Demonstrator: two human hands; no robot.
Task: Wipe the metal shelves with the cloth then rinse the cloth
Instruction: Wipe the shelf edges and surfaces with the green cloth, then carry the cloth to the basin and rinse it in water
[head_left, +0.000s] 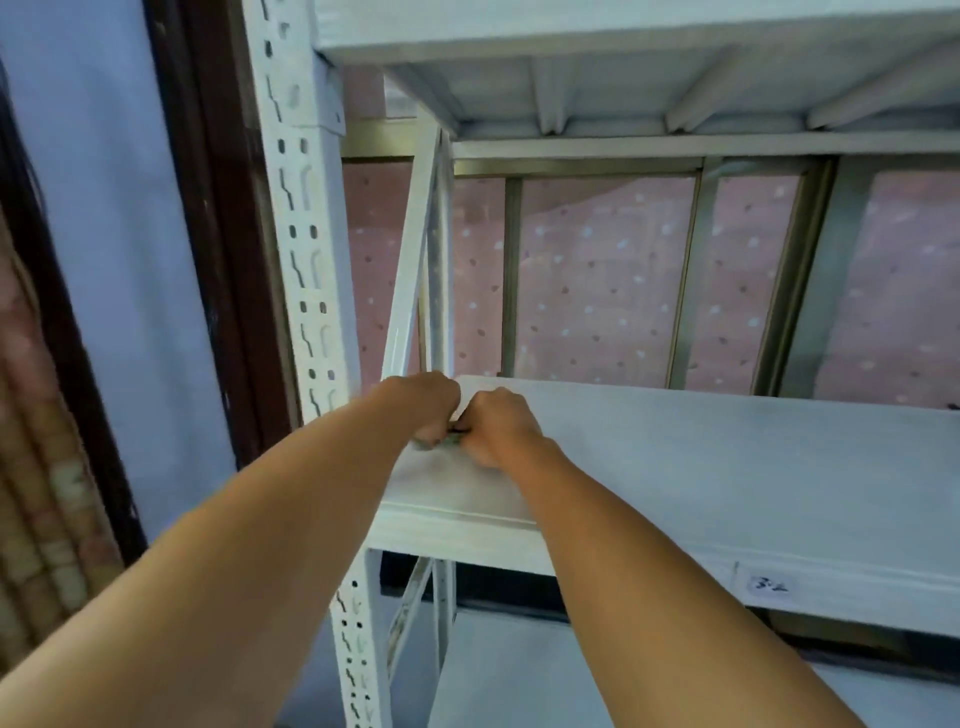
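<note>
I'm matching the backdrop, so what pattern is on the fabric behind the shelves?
Pink fabric with small white and darker spots, in the head view.

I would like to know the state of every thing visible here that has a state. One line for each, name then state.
Left hand: closed, on the middle shelf, gripping the cloth.
Right hand: closed, touching the left hand, gripping the cloth too.
Cloth: bunched between both hands, mostly hidden.
Middle shelf: bare apart from hands and cloth.
Upper shelf: only its underside shows.
Label: stuck on the shelf's front edge, writing blurred.
</note>
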